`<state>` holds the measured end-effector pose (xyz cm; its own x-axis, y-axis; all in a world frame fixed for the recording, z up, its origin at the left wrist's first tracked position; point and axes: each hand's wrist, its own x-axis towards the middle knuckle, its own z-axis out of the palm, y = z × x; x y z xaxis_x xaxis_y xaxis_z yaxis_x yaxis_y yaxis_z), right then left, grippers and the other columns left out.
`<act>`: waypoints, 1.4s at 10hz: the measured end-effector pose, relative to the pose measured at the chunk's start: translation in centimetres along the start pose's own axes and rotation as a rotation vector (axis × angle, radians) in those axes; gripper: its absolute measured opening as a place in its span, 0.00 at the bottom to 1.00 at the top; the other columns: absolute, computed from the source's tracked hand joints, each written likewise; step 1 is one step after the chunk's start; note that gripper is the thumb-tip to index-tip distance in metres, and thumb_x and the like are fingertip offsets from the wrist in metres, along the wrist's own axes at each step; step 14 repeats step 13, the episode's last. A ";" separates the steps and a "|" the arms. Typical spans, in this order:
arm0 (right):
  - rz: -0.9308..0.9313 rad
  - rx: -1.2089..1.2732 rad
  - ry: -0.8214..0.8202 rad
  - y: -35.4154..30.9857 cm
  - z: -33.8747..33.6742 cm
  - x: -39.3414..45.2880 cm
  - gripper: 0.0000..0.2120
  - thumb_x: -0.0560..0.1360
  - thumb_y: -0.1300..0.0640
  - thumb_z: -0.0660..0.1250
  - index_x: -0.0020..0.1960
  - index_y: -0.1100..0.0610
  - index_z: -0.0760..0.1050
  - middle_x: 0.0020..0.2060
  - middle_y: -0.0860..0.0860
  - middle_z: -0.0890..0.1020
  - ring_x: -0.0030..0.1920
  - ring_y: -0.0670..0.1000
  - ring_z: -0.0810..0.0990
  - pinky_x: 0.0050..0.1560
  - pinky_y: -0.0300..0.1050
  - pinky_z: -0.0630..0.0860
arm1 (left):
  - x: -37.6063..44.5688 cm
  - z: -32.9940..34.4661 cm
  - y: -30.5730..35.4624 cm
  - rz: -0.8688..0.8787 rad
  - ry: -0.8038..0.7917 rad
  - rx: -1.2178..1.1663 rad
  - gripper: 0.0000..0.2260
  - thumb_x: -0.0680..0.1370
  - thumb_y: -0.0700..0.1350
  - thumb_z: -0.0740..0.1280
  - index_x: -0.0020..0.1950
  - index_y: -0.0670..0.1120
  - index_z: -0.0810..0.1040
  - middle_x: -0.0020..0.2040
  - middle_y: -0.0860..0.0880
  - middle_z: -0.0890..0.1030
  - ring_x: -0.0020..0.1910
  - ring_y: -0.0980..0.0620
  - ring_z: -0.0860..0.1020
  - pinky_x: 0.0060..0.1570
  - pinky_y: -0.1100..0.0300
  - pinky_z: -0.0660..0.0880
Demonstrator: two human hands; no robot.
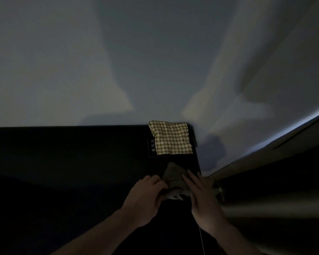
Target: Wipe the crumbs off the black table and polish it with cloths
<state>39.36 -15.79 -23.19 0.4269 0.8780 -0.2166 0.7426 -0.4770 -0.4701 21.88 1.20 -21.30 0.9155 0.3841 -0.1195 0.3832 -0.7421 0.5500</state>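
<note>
The black table point(72, 162) fills the lower left of the dim view. A yellow checked cloth point(171, 138) lies flat on its far right corner. Nearer to me, by the table's right edge, lies a crumpled grey-green cloth point(173, 174). My left hand point(145, 197) pinches the near left side of that cloth with curled fingers. My right hand point(203, 197) rests flat on its right side, fingers stretched forward and pressing it down. A pale scrap or fold point(174, 195) shows between the two hands; I cannot tell what it is.
A pale wall point(136, 61) rises right behind the table. A small label with white characters point(152, 145) lies partly under the checked cloth. To the right of the table stands a light-coloured rail or frame point(265, 159) with a dark gap beyond.
</note>
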 end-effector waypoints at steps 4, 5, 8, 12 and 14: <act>0.070 -0.024 0.181 -3.7 -1.1 1.4 0.29 0.81 0.50 0.51 0.77 0.58 0.73 0.79 0.50 0.66 0.80 0.61 0.66 0.81 0.52 0.55 | -0.3 -1.5 2.4 -0.129 -0.319 0.220 0.33 0.84 0.61 0.57 0.85 0.59 0.44 0.86 0.55 0.39 0.84 0.44 0.39 0.82 0.40 0.43; 0.201 -0.151 0.007 -3.9 1.2 -0.7 0.43 0.80 0.31 0.43 0.86 0.56 0.54 0.85 0.51 0.52 0.85 0.60 0.52 0.81 0.49 0.35 | -1.0 -2.0 2.6 -0.181 -0.417 0.281 0.37 0.84 0.60 0.59 0.85 0.59 0.39 0.85 0.54 0.34 0.83 0.42 0.34 0.80 0.36 0.38; 0.302 -0.050 -0.078 -11.1 -2.7 -3.1 0.48 0.81 0.36 0.59 0.85 0.56 0.34 0.86 0.54 0.41 0.86 0.60 0.45 0.84 0.60 0.52 | -9.6 -10.6 3.7 -0.264 -0.337 0.146 0.36 0.81 0.54 0.64 0.85 0.57 0.49 0.86 0.52 0.45 0.85 0.44 0.42 0.82 0.44 0.45; 0.199 0.465 -0.162 -33.8 -6.2 -22.1 0.20 0.84 0.50 0.67 0.70 0.31 0.67 0.76 0.34 0.66 0.77 0.39 0.64 0.78 0.40 0.64 | -40.7 -25.4 0.0 -0.348 0.042 -0.191 0.30 0.78 0.52 0.72 0.76 0.68 0.64 0.79 0.72 0.55 0.79 0.64 0.59 0.76 0.62 0.62; 0.174 0.562 -0.049 -39.5 -6.5 -25.3 0.21 0.84 0.52 0.68 0.71 0.32 0.72 0.75 0.32 0.68 0.75 0.35 0.66 0.75 0.37 0.63 | -47.6 -29.0 -1.5 -0.275 0.225 -0.265 0.30 0.74 0.50 0.77 0.71 0.71 0.72 0.77 0.72 0.63 0.76 0.67 0.66 0.72 0.66 0.66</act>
